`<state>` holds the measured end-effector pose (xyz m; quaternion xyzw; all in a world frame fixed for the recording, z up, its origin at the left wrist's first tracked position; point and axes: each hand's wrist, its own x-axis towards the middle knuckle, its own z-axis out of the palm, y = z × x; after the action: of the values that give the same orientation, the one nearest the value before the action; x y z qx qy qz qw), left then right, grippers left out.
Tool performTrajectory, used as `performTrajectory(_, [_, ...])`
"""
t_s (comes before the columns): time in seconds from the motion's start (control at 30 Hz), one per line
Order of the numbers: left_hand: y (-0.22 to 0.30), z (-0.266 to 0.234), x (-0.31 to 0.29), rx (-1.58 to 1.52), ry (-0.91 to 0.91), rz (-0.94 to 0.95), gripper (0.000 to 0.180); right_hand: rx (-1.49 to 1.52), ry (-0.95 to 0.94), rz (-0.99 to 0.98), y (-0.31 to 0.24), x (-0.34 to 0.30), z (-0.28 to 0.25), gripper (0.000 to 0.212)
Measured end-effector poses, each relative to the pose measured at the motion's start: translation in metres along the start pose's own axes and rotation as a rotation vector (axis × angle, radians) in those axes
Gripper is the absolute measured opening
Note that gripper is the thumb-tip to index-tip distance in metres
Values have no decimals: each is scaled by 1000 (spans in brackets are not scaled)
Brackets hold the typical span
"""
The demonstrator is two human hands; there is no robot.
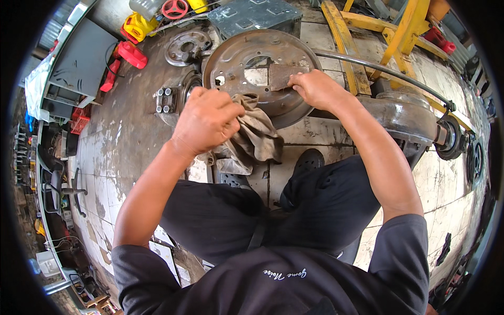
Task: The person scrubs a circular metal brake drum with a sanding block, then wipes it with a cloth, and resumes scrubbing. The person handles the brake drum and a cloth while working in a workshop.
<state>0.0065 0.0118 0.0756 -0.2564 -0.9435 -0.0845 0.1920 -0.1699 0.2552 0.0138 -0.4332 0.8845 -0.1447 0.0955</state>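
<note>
A large, round brake backing plate [229, 59], brown with rust and with holes through it, stands in front of me. My right hand [318, 90] pinches the edge of a brown rectangular sheet [283, 77], which looks like sandpaper, against the plate's face beside the centre opening. Closed around a dirty grey-beige rag [261, 137] is my left hand [210, 118], at the plate's lower left. The rag hangs down over the plate's lower rim. Left of that hand, a hub part with several bolts [166, 100] is partly covered by my wrist.
A metal axle housing [404, 113] and a long rod [388, 71] lie at right, beside a yellow frame [344, 44]. Behind the plate sits a dark metal box [254, 17]. Another round plate [184, 48] and red containers [131, 54] are at far left.
</note>
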Motion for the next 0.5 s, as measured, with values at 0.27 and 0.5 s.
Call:
performTrajectory(0.27, [-13,-11,28,-382,198,-410,19,1,12,27,-3,3,1,19])
performTrajectory(0.5, [7,13,60,-859,203,-417,25,77,-13,5,-14,2,-7,22])
